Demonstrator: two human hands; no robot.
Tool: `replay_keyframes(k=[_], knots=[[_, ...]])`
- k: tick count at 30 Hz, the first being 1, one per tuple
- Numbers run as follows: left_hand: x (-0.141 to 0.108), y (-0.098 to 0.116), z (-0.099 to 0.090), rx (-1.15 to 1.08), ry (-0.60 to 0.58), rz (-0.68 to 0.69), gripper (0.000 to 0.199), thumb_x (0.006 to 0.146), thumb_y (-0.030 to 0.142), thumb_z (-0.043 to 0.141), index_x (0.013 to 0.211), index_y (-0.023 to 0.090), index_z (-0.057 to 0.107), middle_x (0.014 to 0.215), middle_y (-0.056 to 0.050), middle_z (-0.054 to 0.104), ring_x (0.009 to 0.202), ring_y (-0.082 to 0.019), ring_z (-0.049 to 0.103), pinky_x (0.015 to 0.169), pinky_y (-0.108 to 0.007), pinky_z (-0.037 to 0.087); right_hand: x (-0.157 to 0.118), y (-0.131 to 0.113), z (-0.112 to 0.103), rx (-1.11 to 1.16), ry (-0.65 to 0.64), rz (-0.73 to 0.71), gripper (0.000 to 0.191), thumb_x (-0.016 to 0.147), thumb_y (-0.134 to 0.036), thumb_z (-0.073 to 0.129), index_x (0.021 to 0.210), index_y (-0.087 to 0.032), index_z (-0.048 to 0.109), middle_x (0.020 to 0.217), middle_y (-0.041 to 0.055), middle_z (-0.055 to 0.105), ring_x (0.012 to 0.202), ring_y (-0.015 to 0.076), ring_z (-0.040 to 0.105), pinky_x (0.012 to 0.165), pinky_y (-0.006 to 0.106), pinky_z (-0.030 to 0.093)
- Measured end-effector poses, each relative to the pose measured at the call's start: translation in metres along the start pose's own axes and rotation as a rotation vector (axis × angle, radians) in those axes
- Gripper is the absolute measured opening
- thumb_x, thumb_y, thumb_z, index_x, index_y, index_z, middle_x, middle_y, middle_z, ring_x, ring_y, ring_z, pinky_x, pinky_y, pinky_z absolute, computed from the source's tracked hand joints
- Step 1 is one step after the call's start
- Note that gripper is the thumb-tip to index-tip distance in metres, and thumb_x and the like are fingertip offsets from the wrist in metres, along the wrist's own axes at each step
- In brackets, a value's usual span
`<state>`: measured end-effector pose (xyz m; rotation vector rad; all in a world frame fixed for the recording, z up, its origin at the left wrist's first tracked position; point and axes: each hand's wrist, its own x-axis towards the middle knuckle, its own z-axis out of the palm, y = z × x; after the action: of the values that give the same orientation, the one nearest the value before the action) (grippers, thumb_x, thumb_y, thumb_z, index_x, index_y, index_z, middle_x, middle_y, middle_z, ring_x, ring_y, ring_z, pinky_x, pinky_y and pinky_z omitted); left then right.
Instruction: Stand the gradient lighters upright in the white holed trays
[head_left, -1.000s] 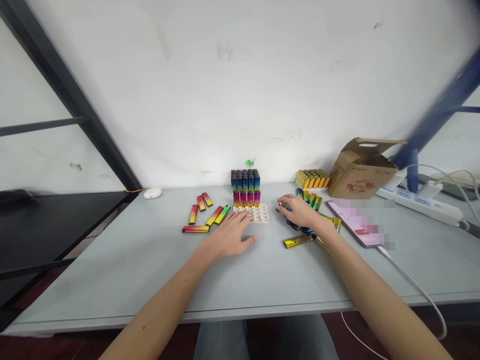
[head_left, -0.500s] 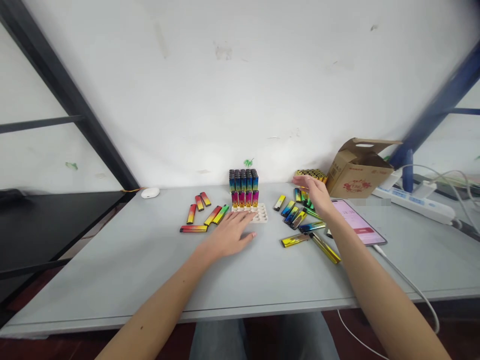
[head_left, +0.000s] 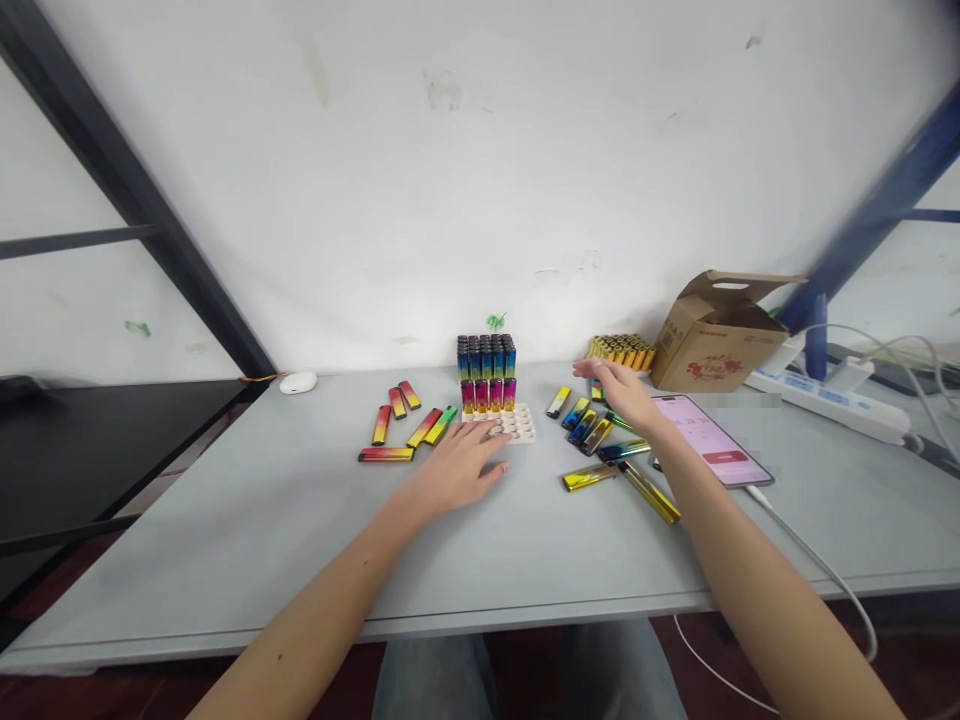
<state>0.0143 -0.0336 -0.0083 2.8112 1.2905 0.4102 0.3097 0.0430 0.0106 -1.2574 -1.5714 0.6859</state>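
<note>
My left hand (head_left: 461, 468) lies with fingers spread at the front left edge of a white tray with holes (head_left: 523, 424), partly covering it. A row of pink-and-yellow lighters (head_left: 489, 397) stands upright at the tray's back, with several blue lighters (head_left: 486, 357) packed upright behind. My right hand (head_left: 621, 392) hovers over the loose lighters on the right, fingers stretched out leftward, and nothing shows in it. Below and beside it lie blue lighters (head_left: 576, 414), a white-and-yellow lighter (head_left: 559, 402) and gold lighters (head_left: 589, 478). Its palm side is hidden.
Red-and-yellow lighters (head_left: 386, 455) and a green lighter (head_left: 441, 425) lie to the left. A block of yellow lighters (head_left: 622, 351) stands beside an open cardboard box (head_left: 712, 345). At right are a phone (head_left: 712, 440) on a cable and a power strip (head_left: 840, 402). A white case (head_left: 298, 383) sits far left.
My right hand has shifted slightly left and toward me, uncovering more of the yellow block behind it. My left hand stays at the tray.
</note>
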Motion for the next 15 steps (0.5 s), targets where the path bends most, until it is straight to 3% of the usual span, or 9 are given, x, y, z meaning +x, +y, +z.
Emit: replay_keyframes(k=[2, 7, 10, 12, 15], knots=[[0.0, -0.001, 0.001, -0.008, 0.004, 0.001, 0.044, 0.096, 0.041, 0.038, 0.135, 0.027, 0.05, 0.145, -0.007, 0.046, 0.132, -0.025, 0.042, 0.113, -0.047, 0.029, 0.0, 0.0, 0.001, 0.01, 0.016, -0.023, 0.055, 0.086, -0.067, 0.045, 0.097, -0.018, 0.069, 0.104, 0.0111, 0.072, 0.105, 0.026, 0.064, 0.093, 0.043, 0.048], [-0.001, -0.003, 0.001, -0.02, 0.002, 0.001, 0.044, 0.096, 0.041, 0.038, 0.135, 0.027, 0.049, 0.146, -0.007, 0.045, 0.134, -0.025, 0.041, 0.113, -0.047, 0.028, 0.005, -0.006, -0.009, 0.294, 0.303, -0.043, 0.065, 0.09, -0.068, 0.023, 0.095, -0.02, 0.066, 0.1, 0.0135, 0.071, 0.099, 0.0258, 0.066, 0.088, 0.042, 0.051], [-0.001, -0.002, 0.0, -0.017, -0.008, -0.003, 0.044, 0.096, 0.041, 0.038, 0.136, 0.028, 0.049, 0.146, -0.007, 0.044, 0.134, -0.025, 0.041, 0.113, -0.047, 0.029, 0.007, -0.007, -0.019, 0.331, 0.348, 0.001, 0.069, 0.09, -0.067, 0.009, 0.095, -0.024, 0.064, 0.107, 0.0152, 0.069, 0.102, 0.0266, 0.065, 0.089, 0.044, 0.05], [0.0, -0.002, 0.0, -0.016, -0.013, -0.008, 0.044, 0.096, 0.04, 0.038, 0.136, 0.028, 0.049, 0.146, -0.007, 0.045, 0.133, -0.025, 0.042, 0.112, -0.047, 0.029, 0.007, -0.004, -0.021, 0.212, 0.351, 0.036, 0.071, 0.091, -0.064, 0.007, 0.096, -0.023, 0.064, 0.109, 0.015, 0.068, 0.105, 0.0267, 0.063, 0.092, 0.043, 0.049], [0.0, -0.001, -0.001, -0.01, -0.017, -0.004, 0.043, 0.096, 0.04, 0.038, 0.135, 0.027, 0.05, 0.145, -0.007, 0.046, 0.134, -0.024, 0.041, 0.113, -0.048, 0.029, 0.004, 0.006, -0.016, -0.234, 0.282, 0.054, 0.054, 0.092, -0.055, 0.029, 0.103, -0.017, 0.066, 0.116, 0.0143, 0.067, 0.114, 0.028, 0.058, 0.1, 0.042, 0.043]])
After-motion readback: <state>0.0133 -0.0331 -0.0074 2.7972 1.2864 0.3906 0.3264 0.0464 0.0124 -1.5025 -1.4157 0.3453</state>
